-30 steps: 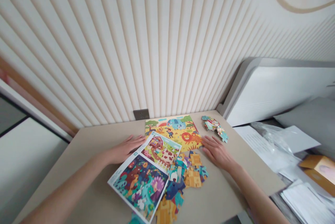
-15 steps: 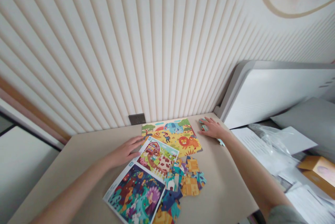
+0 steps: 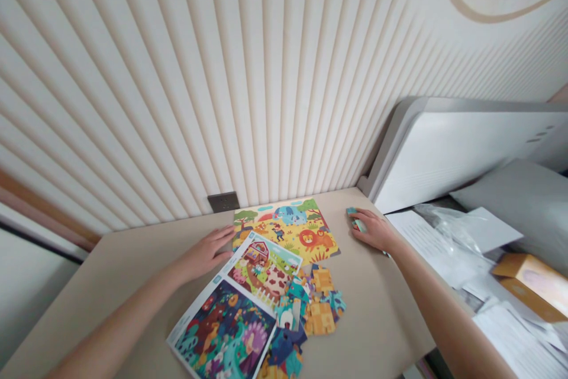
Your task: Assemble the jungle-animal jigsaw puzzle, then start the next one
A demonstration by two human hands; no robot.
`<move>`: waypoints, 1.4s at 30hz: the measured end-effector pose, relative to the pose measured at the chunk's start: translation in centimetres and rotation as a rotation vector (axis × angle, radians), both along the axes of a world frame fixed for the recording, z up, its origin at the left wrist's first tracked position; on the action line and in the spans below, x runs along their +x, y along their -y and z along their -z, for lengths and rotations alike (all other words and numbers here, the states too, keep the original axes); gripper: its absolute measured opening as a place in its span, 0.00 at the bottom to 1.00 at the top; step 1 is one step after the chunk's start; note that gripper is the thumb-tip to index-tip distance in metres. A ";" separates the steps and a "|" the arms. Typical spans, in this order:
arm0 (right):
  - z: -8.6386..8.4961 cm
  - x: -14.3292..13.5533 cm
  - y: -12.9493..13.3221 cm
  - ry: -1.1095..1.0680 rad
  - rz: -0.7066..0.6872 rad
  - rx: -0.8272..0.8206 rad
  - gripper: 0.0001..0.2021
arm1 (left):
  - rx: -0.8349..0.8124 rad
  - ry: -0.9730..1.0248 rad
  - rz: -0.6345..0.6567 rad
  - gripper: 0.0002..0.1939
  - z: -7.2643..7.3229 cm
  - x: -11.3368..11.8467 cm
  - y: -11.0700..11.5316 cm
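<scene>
My left hand (image 3: 210, 252) lies flat on the table, fingers stretched out and tips at the left edge of the yellow savanna puzzle picture (image 3: 293, 234). My right hand (image 3: 373, 230) rests over a few teal puzzle pieces (image 3: 358, 224) at the table's right side. Its fingers are apart, lying on the pieces and partly hiding them. Overlapping the savanna picture is a sheet with a farm scene (image 3: 270, 266) and a dark forest scene (image 3: 226, 329). Loose orange and blue puzzle pieces (image 3: 322, 317) are heaped along that sheet's right edge.
The beige table (image 3: 368, 320) meets a ribbed wall (image 3: 261, 83) with a dark socket (image 3: 223, 201). Right of the table are a grey-white panel (image 3: 435, 157), papers (image 3: 419, 246), a plastic bag (image 3: 448, 231) and an orange box (image 3: 532, 284).
My right hand has moved right and slightly nearer, and the teal pieces under it have shifted with it. My left hand stays by the pictures. The view has shifted a little.
</scene>
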State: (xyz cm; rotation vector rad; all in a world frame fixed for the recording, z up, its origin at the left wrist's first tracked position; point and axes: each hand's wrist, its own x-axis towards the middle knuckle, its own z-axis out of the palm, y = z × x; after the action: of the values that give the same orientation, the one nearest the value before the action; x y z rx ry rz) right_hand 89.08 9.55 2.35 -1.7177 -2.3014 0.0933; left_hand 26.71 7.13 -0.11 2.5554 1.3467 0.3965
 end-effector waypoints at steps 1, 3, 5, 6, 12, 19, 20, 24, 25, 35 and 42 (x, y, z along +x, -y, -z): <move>-0.1 0.3 0.7 -0.001 0.001 0.011 0.28 | -0.004 0.000 -0.004 0.32 -0.1 0.1 0.0; -0.2 0.7 1.9 -0.006 0.001 0.030 0.27 | -0.011 0.000 -0.012 0.32 -0.4 0.4 0.0; -0.1 0.9 2.8 -0.011 -0.005 0.043 0.26 | -0.016 0.001 -0.021 0.32 -0.7 0.5 -0.1; -0.1 0.9 3.1 -0.013 -0.009 0.046 0.26 | -0.019 0.002 -0.024 0.33 -0.8 0.6 -0.2; 0.5 0.6 4.9 -0.021 -0.019 0.062 0.24 | -0.037 0.016 -0.033 0.32 -1.2 2.0 -1.2; 1.1 0.4 6.6 -0.021 -0.022 0.079 0.25 | -0.040 0.038 -0.023 0.32 -1.2 5.0 -2.4; 1.2 0.5 6.7 -0.021 -0.018 0.082 0.24 | -0.042 0.041 -0.020 0.32 -1.2 5.3 -2.6; 1.8 0.7 7.2 -0.026 0.011 0.099 0.24 | -0.054 0.044 -0.011 0.33 -1.2 6.5 -2.9; 1.9 0.8 7.3 -0.028 0.018 0.102 0.25 | -0.059 0.043 -0.008 0.34 -1.2 6.7 -2.9; 2.1 2.1 8.8 -0.029 0.046 0.107 0.25 | -0.085 0.043 -0.005 0.35 -1.6 8.0 -2.6; 2.0 2.2 9.7 -0.038 0.070 0.123 0.24 | -0.083 0.050 -0.005 0.34 -1.6 11.1 -2.9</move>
State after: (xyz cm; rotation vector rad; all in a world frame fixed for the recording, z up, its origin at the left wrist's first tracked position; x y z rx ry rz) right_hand 91.27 -0.11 0.30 -1.7172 -2.1704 -0.0281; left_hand 37.82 10.06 1.44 2.4596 1.3244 0.3941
